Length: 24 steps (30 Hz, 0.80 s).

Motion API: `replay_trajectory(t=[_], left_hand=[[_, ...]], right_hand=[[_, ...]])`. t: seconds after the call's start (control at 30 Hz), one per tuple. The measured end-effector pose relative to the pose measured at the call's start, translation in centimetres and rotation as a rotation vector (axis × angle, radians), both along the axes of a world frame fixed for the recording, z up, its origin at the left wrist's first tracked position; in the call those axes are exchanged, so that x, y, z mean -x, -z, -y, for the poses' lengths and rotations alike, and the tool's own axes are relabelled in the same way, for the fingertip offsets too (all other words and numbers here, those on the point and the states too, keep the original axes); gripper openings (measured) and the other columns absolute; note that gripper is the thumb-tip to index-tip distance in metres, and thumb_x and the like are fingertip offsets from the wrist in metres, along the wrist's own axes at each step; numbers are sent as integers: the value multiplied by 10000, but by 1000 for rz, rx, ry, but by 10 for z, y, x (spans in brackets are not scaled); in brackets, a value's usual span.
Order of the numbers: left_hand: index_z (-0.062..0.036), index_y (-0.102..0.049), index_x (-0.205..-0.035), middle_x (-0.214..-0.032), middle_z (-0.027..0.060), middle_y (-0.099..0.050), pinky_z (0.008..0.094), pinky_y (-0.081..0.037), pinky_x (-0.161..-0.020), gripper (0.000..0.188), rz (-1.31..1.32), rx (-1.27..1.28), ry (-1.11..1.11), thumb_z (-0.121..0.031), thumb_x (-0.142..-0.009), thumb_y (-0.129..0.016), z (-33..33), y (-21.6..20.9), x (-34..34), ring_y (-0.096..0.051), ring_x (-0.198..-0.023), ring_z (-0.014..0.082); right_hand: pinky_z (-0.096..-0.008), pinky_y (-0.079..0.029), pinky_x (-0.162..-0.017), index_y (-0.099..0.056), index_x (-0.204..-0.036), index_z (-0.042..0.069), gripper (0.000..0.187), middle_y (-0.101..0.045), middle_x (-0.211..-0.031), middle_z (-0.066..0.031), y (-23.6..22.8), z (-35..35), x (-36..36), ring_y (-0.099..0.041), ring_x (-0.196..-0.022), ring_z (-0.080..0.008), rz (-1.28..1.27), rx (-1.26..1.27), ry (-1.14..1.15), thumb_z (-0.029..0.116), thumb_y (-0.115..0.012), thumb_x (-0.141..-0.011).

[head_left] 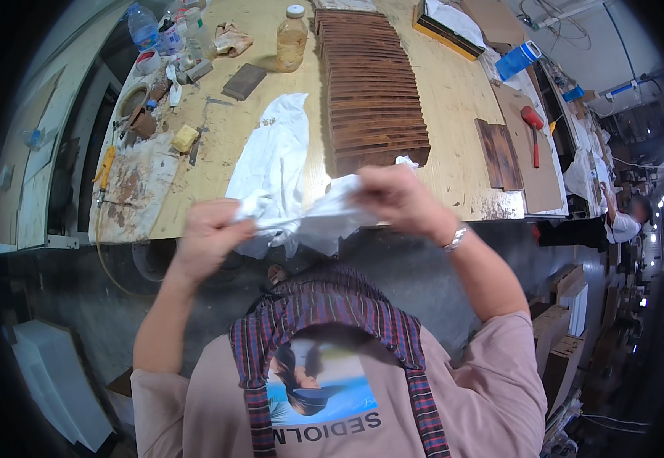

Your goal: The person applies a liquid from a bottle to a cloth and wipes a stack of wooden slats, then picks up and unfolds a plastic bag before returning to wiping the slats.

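A crumpled white cloth is stretched between my two hands at the front edge of the table. My left hand is closed round one end of it. My right hand, slightly blurred, grips the other end, and a white tip sticks out beyond its fingers. More white cloth lies on the tabletop just beyond; whether it is the same piece I cannot tell. Close past my right hand stands a long row of dark brown wooden slats, packed side by side.
A lidded jar of brownish liquid and a dark block stand beyond the cloth. Plastic bottles and a yellow sponge are at left. At right lie a dark board and red mallet; a person is farther off.
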<state>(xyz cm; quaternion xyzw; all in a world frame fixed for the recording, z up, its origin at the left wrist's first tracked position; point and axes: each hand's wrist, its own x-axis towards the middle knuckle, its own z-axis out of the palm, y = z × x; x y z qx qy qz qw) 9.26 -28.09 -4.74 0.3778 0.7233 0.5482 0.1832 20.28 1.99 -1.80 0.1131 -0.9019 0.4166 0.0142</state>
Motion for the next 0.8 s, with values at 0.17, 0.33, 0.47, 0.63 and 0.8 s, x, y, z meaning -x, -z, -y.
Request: replay_trajectory(t=[0.17,0.33,0.47,0.63,0.8], left_hand=[[-10,-663,-886,-695,-33,-572,181,-274,-499,47,442,-264,-598,-42,-881,-628,123,45,40,-408,-553,12],[18,-621,-959,-759,-2,-567,193,-320,-513,91,295,-388,-900,-67,-938,-598,217,53,67,-418,-576,34],[10,-599,-1040,-781,-6,-545,192,-436,-615,140,363,-372,-1115,-106,-966,-574,264,55,70,-444,-617,47],[0,-603,-1097,-815,-2,-582,289,-514,-788,180,501,-387,-695,-126,-972,-571,154,51,73,-548,-724,64],[1,-631,-955,-734,-15,-588,263,-539,-704,180,546,-396,-335,-176,-968,-599,24,0,73,-509,-608,39]], right_hand=[[-289,-284,-477,-381,-695,22,370,-306,-603,-54,-24,-118,-46,-300,-554,-118,-213,-371,512,45,-719,-844],[-360,-389,-483,-474,-755,34,280,-501,-575,-136,-17,-189,-93,-490,-491,-296,-344,-623,605,135,-710,-867],[-283,-342,-492,-437,-759,15,302,-374,-584,-48,-26,-229,-127,-367,-538,-117,-326,-643,932,115,-680,-907],[-251,-391,-539,-585,-888,-14,128,-486,-634,-11,13,-177,-62,-451,-621,-61,-313,-223,729,86,-665,-882],[-276,-495,-663,-575,-1296,66,450,-624,-745,-42,59,-12,39,-577,-659,-106,130,24,90,63,-632,-849]])
